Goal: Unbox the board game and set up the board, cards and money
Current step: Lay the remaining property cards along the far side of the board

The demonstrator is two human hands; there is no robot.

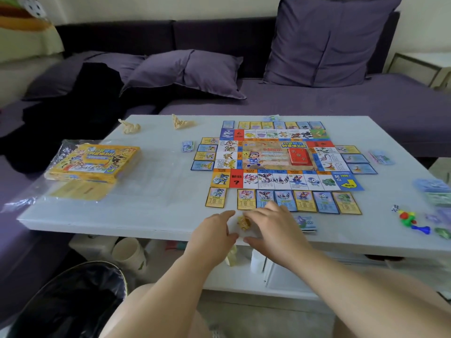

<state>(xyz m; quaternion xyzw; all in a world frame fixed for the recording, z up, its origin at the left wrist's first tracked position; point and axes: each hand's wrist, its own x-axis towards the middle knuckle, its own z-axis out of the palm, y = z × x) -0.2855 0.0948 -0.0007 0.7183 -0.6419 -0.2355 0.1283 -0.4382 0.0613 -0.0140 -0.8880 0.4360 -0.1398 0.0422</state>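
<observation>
a purple sofa (317,101) with loose cushions (324,40) runs along the far side of the board (275,157). the board lies flat and fully opened on a pale worktop (156,191). below the worktop's near edge, left of the board, a bin lined in black (73,301) and a paper cup (129,254) are on the floor.

the yellow game box (95,162) lies well left of the board, with clear wrap (22,201) under and around it. property cards (305,201) line all four sides of the board, and a red deck (299,156) sits in its centre. money (306,224) is stacked just near of the board's near card row, and more notes lie at its right side (382,157).

at the near edge of the board, the left hand (214,230) and right hand (273,225) are close together. a small yellow piece (244,222) lies between their fingertips. whether either hand actually pinches it i cannot tell.

setup looks nearly done; the step in hand seems to be preparing this small piece. the next move likely calls for a fine grip on it, then setting it down without nudging the near card row. dice (394,208) and coloured pawns (410,218) wait to the right of the board.
</observation>
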